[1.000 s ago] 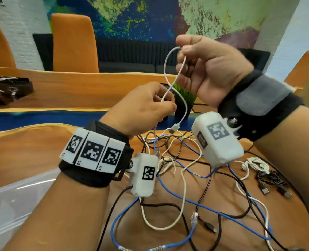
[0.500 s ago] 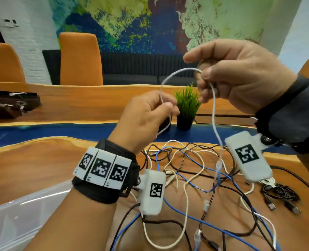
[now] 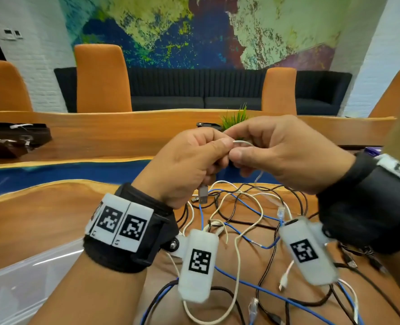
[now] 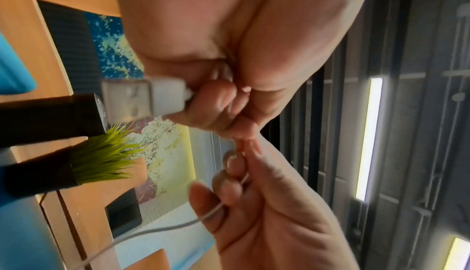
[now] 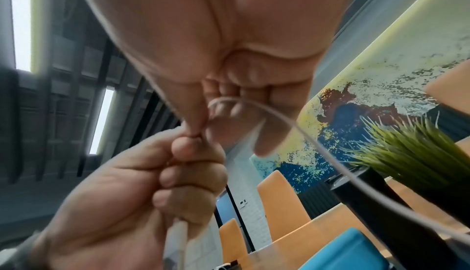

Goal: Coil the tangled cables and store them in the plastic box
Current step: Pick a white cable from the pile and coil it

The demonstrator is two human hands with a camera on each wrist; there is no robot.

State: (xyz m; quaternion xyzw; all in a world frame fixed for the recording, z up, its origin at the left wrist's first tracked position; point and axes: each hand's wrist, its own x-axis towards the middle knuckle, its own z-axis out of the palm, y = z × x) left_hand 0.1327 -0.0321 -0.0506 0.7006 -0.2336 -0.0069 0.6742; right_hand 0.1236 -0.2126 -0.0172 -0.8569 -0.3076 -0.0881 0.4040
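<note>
Above the table, my left hand (image 3: 194, 160) and right hand (image 3: 276, 156) meet fingertip to fingertip and both pinch a thin white cable (image 3: 241, 143). The cable's USB plug (image 3: 203, 197) hangs below my left fist; in the left wrist view the plug (image 4: 142, 99) sticks out of my curled fingers. From my right hand (image 5: 216, 33) the white cable (image 5: 318, 143) arcs away. A tangle of blue, black and white cables (image 3: 253, 219) lies on the wooden table below. The clear plastic box (image 3: 18, 289) sits at the lower left.
A small potted plant (image 3: 235, 118) stands just behind my hands. Dark objects (image 3: 14, 139) lie on the far left of the table. Orange chairs (image 3: 100, 78) line the far side. A blue strip (image 3: 53, 174) runs across the table.
My right hand has come down and left until it meets the left hand. The wide loop of white cable between them has closed up. The head view has tilted upward.
</note>
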